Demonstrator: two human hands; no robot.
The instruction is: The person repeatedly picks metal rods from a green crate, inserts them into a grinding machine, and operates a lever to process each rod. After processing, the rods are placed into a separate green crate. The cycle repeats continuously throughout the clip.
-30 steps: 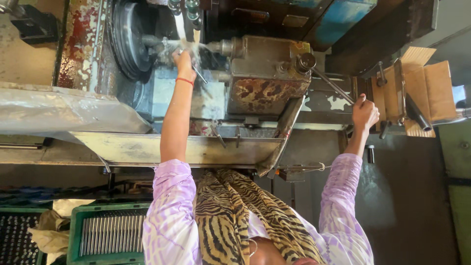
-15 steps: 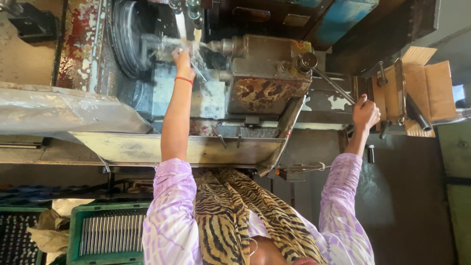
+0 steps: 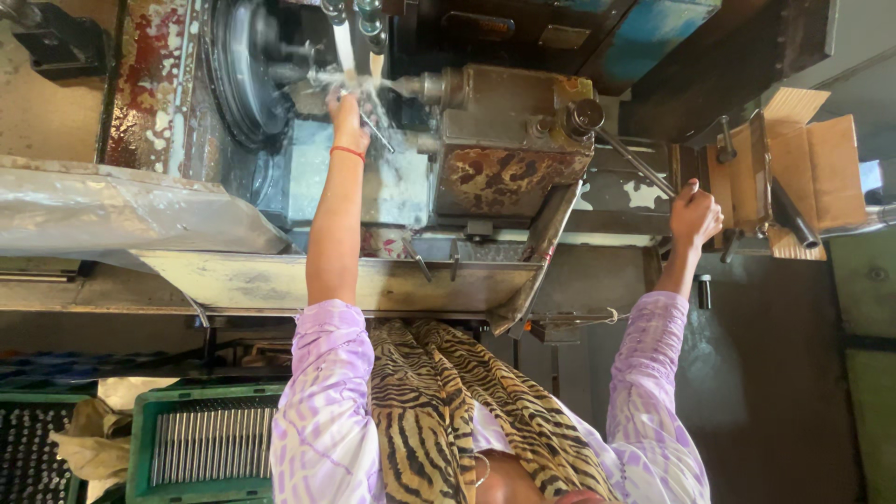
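At the wet chuck of the machine [image 3: 252, 84], my left hand [image 3: 343, 105] pinches a thin metal rod [image 3: 376, 132] under running white coolant. I judge the rod light, stiff and very slippery, so the grip should stay near its end. My right hand [image 3: 695, 213] is closed around the long lever [image 3: 635, 161]. Compared with one second ago, my left hand sits a little closer to the chuck, and the right hand has not moved.

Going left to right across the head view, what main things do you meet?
Black crate → green crate of metal rods → left hand at the wet chuck → rusty machine block → right hand on the lever handle → cardboard box.
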